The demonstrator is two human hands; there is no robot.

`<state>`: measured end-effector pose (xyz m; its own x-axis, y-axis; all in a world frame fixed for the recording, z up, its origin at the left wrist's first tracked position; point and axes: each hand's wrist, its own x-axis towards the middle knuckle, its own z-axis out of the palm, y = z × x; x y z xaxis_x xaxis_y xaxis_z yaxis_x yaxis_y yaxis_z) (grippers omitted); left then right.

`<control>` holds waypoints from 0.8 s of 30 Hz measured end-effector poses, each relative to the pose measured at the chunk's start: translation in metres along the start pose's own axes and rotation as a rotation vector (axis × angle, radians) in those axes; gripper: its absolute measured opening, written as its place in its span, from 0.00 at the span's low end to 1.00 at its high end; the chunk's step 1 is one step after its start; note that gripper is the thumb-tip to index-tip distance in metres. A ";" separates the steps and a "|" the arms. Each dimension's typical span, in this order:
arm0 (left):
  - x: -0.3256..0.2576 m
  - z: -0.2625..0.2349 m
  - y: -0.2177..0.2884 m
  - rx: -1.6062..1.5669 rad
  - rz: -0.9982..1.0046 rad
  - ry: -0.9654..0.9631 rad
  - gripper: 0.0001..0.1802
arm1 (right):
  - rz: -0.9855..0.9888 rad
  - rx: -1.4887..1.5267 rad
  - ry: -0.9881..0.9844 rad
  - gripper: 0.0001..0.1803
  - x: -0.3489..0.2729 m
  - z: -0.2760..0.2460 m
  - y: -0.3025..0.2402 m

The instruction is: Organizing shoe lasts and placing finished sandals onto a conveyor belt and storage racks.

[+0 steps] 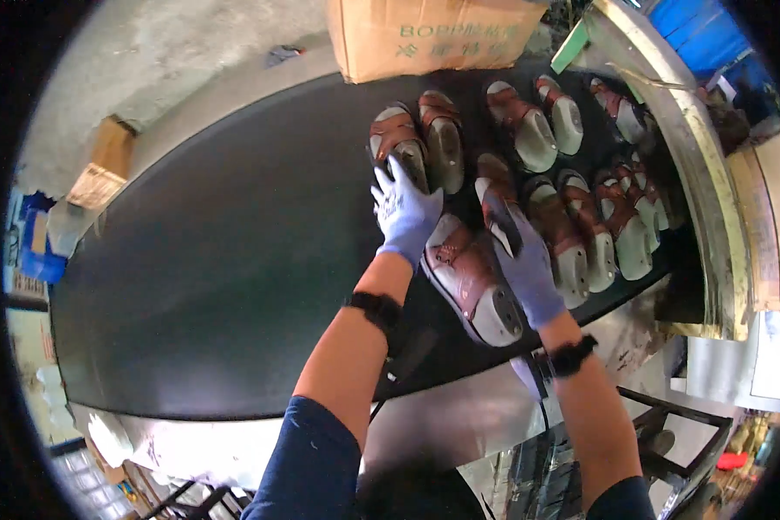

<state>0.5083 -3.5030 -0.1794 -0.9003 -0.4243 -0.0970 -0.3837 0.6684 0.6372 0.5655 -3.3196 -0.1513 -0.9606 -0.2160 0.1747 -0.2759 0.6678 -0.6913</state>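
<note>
Both my hands wear pale lavender work gloves, and dark bands circle my wrists. My left hand (406, 211) has its fingers apart and reaches to the heel end of a brown-strapped sandal (393, 128), partly covering it. With my right hand (531, 273) I grip another brown sandal (496, 184), its toe pointing away from me; the palm side is hidden. Between my hands lies a sandal (468, 273) with a pale footbed and brown straps, toe toward the upper left. A further sandal (442, 139) stands just beyond my left fingertips.
Several more sandals (620, 212) sit in rows at the right of the dark conveyor belt (217, 260). A cardboard box (438, 39) stands at the far edge, and a worn frame (711, 173) spans the right end. A smaller box (104, 162) lies beyond the belt at left.
</note>
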 end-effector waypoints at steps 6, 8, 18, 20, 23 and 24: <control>0.119 0.019 0.003 0.014 0.078 -0.186 0.48 | 0.007 -0.224 0.162 0.41 0.195 0.091 0.072; 0.155 0.002 -0.013 0.048 0.141 -0.201 0.46 | 0.185 -0.165 -0.025 0.36 0.242 0.093 0.058; 0.021 -0.101 -0.174 -0.010 0.084 0.011 0.48 | 0.200 -0.246 -0.213 0.45 0.084 0.188 -0.075; -0.069 -0.104 -0.182 -0.114 0.006 -0.002 0.48 | 0.107 -0.230 -0.209 0.47 0.005 0.174 -0.073; -0.217 -0.108 -0.218 -0.033 -0.105 0.013 0.50 | 0.092 -0.187 -0.285 0.48 -0.133 0.151 -0.096; -0.264 -0.110 -0.229 -0.109 -0.125 -0.004 0.50 | 0.054 -0.205 -0.305 0.49 -0.185 0.149 -0.095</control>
<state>0.8562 -3.6111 -0.2154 -0.8477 -0.4977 -0.1836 -0.4685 0.5400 0.6992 0.7745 -3.4485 -0.2225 -0.9286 -0.3582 -0.0966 -0.2554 0.8061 -0.5339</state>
